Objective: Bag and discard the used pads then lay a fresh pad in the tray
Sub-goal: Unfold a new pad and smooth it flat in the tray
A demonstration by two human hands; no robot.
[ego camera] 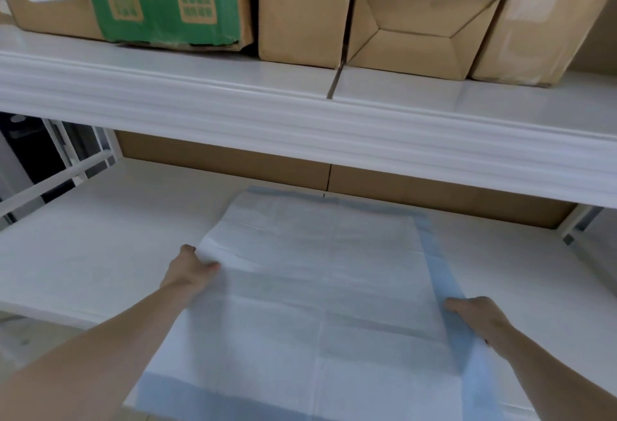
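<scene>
Your left hand point(188, 272) pinches the pad's point(317, 287) left edge, thumb on top, fingers point(187, 248) curled under it. The pad, white with blue borders, lies spread on the white lower shelf point(100, 237) between your two hands, its near end overhanging the shelf front. Your right hand point(480, 317) grips the blue right border. Above both hands, cardboard boxes point(300, 7) line the upper shelf point(233, 87).
</scene>
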